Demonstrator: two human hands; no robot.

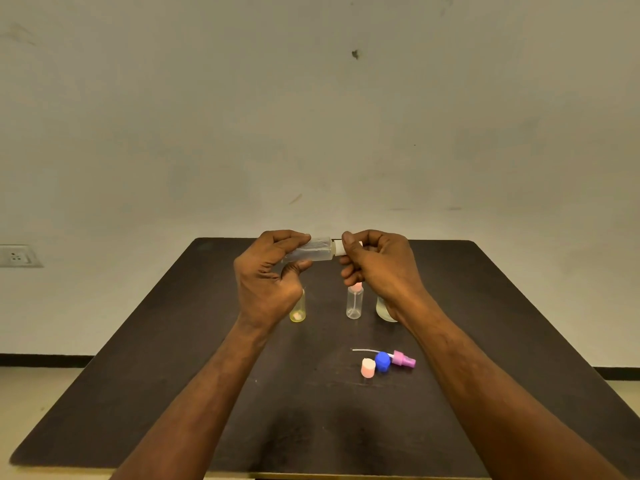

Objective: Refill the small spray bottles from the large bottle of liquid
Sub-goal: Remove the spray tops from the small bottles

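My left hand (268, 271) grips a small clear spray bottle (317, 250), held sideways above the dark table (173, 358). At the bottle's neck my right hand (375, 263) pinches its white cap (338, 248). Under the hands stand a yellowish small bottle (298, 311), partly hidden by my left wrist, a clear small bottle with a pink top (354, 303), and a wider bottle of pale liquid (384, 310), mostly behind my right wrist.
Near the table's front right lie a pink cap (367, 367), a blue cap (382, 361) and a pink spray pump with its dip tube (401, 359). A wall socket (17, 256) sits at the far left. The table's back edge meets a plain wall.
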